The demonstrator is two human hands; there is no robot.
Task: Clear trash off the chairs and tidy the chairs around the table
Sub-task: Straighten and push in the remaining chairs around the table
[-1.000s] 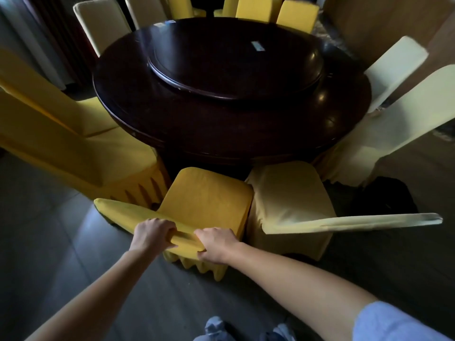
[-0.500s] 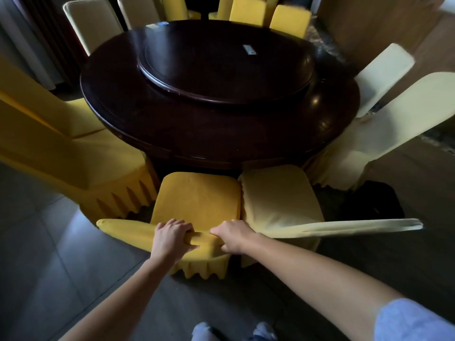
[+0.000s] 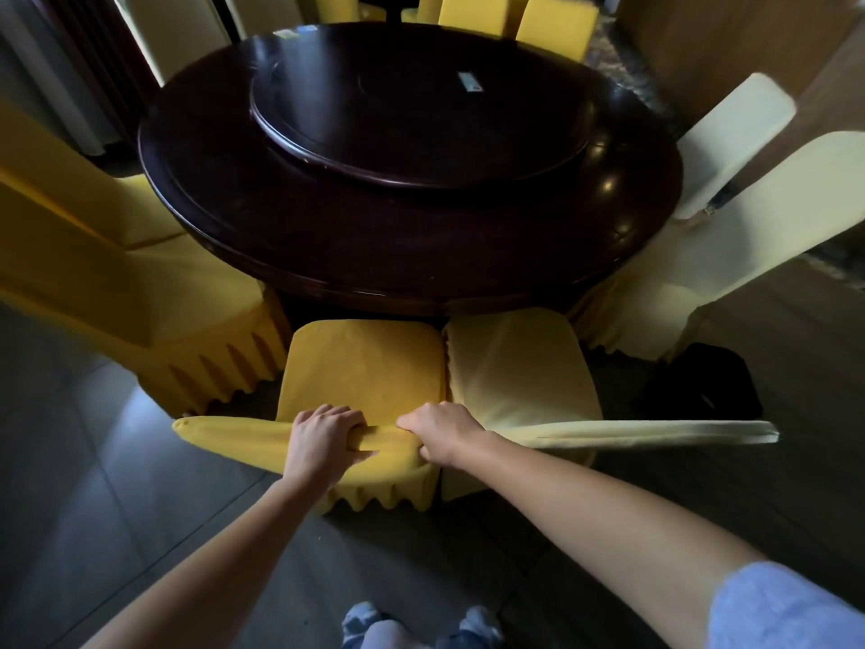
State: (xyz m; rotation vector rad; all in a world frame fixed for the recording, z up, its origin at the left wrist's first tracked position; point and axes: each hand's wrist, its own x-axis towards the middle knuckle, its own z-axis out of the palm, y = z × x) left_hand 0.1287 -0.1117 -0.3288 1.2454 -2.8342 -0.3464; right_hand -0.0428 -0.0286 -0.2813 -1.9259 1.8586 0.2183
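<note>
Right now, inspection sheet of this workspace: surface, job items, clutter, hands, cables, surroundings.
Surface: round dark wooden table with raised turntable.
Job's things: deep-yellow fabric-covered chair, close beside the pale-yellow covered chair.
Clutter: small pale slip on the turntable; dark bag-like object on the floor.
Hands: left hand and right hand grip the deep-yellow chair's backrest.
Cables: nothing seen.
Surroundings: more covered chairs ring the table.

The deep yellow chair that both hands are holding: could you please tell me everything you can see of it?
The deep yellow chair wears a fitted fabric cover with a pleated skirt at its base. It stands upright facing the dark round table, seat front near the rim. No trash shows on its seat. The left hand and right hand grip the top of its backrest. Its right side sits against a pale yellow chair.
</note>
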